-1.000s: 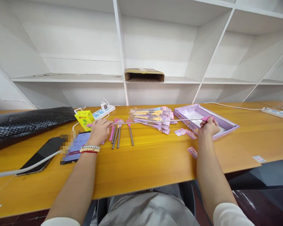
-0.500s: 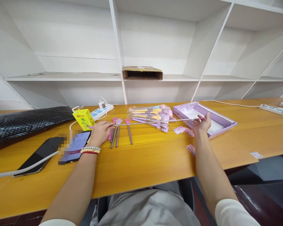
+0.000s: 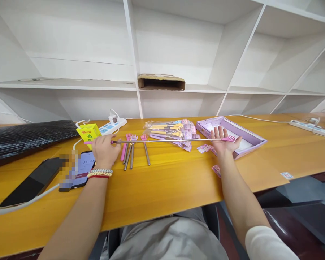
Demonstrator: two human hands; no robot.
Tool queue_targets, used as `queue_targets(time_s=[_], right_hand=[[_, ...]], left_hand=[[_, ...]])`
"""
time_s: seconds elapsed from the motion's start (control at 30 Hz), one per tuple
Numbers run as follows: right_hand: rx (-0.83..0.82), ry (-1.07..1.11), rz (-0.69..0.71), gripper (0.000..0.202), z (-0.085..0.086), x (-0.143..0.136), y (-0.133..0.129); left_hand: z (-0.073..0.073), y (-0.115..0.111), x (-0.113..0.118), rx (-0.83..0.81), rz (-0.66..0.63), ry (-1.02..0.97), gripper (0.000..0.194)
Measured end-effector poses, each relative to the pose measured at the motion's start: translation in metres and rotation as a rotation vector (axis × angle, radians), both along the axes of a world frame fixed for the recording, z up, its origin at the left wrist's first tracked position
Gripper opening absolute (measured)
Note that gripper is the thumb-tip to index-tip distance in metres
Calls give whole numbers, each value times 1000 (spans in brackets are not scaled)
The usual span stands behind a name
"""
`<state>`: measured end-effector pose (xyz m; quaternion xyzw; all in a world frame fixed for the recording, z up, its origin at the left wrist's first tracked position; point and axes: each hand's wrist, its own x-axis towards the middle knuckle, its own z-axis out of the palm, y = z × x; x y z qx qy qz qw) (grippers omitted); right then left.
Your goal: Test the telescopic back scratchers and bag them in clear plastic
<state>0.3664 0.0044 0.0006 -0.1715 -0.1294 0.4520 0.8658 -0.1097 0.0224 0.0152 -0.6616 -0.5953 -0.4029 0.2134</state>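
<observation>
One stray card (image 3: 216,171): lies on the tabletop (image 3: 173,195) just beside the right forearm, which hides part of it; it is in no bag that I can see.
Lit phone (image 3: 82,168): rests near the left wrist, digits showing on the screen.
Left hand (image 3: 105,150): fingers curled and gripping the pink handle end of the rod, its tip poking out past the knuckles.
Long rod (image 3: 165,141): held level above the tabletop between the two hands, drawn out thin, I would say to nearly its full length.
Right hand (image 3: 224,145): palm up, fingers spread and gripping nothing; the rod's pink claw head (image 3: 229,138) lies across the palm.
Short rods (image 3: 147,153): a small cluster beside the left hand and one set apart, claws pointing away; they look collapsed and bare, so I count them as not yet bagged.
Loose cards (image 3: 204,148): a few by the open box, also unbagged.
Open box (image 3: 243,132): purple-sided, white inside, just behind the right hand.
Bagged pile (image 3: 168,130): claw-headed pieces in clear plastic with printed cards, the part that looks done; I cannot count them.
Cardboard box (image 3: 161,82): farthest off, on the white shelf (image 3: 97,86), its open side facing us.
</observation>
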Motion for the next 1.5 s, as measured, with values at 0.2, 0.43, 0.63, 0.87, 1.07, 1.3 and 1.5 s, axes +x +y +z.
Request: queue_targets(time_s=[0.2,0.43,0.63,0.87,1.07,1.3,1.5], right_hand=[[135,41,34,46,-1,4,-4],[114,30,2,47,0,10,-4],[-6,98,54,47,1,15,1],[-65,72,57,44,6,14,5],[82,112,49,42,1,14,-6],[177,135,65,40,11,6,-15],[-120,80,69,44,14,6,0]], left_hand=[[1,-3,-3,102,36,-53,40],[1,-4,-7,118,176,-81,29],[0,-1,-10,30,185,-133,29],[0,0,-17,-45,214,-131,29],[-2,-2,-14,-65,176,-55,22],[1,-5,-13,-49,243,-54,26],[5,-10,-9,2,266,-129,24]])
